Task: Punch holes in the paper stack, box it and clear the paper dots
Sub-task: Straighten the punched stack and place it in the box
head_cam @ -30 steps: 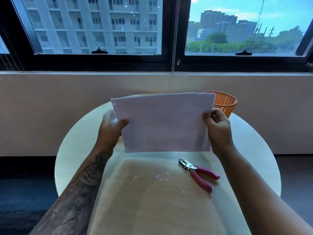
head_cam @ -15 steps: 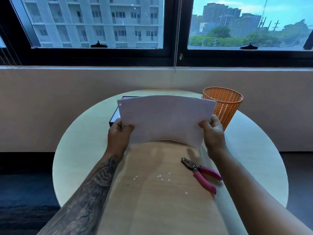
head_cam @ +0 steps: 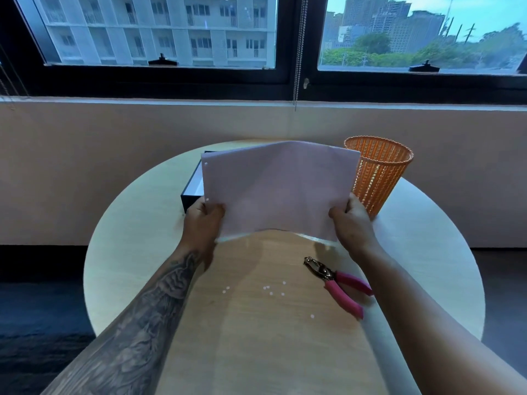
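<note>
I hold a white paper stack (head_cam: 278, 189) above the round table, bowed upward in the middle, with punched holes along its left edge. My left hand (head_cam: 202, 223) grips its lower left corner and my right hand (head_cam: 352, 223) its lower right corner. Behind the paper lies an open dark box (head_cam: 192, 192) with a white inside, mostly hidden by the sheets. A hole punch (head_cam: 336, 282) with pink handles lies on the table to the right. Several white paper dots (head_cam: 268, 290) are scattered on the wood in front of me.
An orange mesh waste basket (head_cam: 379, 172) stands upright at the back right of the round wooden table (head_cam: 128, 252). A wall and a window sill run behind the table. Dark floor surrounds it.
Both hands have carried the paper stack down and away from me, toward the box. The stack has bent into an arch, and the box and basket have come into fuller view.
</note>
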Tool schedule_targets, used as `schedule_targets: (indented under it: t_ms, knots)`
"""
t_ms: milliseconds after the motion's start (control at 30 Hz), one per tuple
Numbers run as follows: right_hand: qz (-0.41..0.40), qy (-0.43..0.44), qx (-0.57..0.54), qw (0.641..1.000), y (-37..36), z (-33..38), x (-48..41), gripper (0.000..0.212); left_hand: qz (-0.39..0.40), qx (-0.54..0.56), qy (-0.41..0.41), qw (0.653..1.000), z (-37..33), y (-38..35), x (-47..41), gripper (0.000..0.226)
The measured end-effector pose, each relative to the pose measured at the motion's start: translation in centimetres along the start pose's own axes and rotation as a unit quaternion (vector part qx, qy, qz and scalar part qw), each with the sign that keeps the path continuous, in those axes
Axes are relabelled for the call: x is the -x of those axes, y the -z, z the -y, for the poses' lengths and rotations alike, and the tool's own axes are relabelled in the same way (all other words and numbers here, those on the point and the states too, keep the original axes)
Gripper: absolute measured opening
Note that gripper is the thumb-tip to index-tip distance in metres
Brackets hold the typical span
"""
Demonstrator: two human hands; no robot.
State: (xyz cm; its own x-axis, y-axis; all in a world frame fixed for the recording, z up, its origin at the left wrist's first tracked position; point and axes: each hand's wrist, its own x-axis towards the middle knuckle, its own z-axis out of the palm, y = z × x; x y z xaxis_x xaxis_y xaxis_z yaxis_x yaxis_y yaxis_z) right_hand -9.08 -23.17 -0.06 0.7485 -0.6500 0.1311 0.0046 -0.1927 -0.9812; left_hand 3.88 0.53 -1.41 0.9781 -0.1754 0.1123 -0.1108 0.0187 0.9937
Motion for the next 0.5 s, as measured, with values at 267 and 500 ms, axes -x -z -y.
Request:
schedule_targets:
  t_ms: [267,500]
  knots:
    - [-0.032,0.097,0.022,0.995,-1.1,4.2,-5.2,0.035,-0.046,-0.093,-0.088,0.991,-4.2,0.5,-7.2,0.025]
    - [-0.096,0.122,0.088,0.984,-3.7,3.8,-11.9,0.029,-0.039,-0.177,-0.126,0.975,-5.1,-0.2,-14.0,0.019]
